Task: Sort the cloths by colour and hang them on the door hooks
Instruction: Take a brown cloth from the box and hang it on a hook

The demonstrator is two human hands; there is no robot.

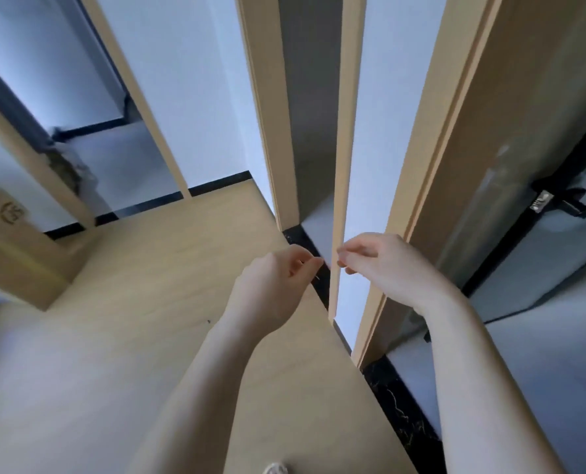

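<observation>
hands up at the middle of the view, left hand [277, 278] at nine o'clock of the door edge [341, 165], right hand [383, 265] at three o'clock of it, close together but not touching. fingers curled in on both, thumb tips near forefingers; no cloth pinched there, and cannot tell about anything finer. no cloths anywhere in view, no door hooks either, so nothing of the task near either hand, and no telling where the cloths lie. looks like a beat between steps: nothing carried, nothing sorted or hung on show. next up, as a guess: finding the cloths, picking one by colour, then searching up the door for a hook. cardboard box [18, 248] off at nine o'clock on the wooden floor [148, 285], door latch [541, 203] at three o'clock, dark threshold strip [397, 415] running toward five o'clock.
</observation>
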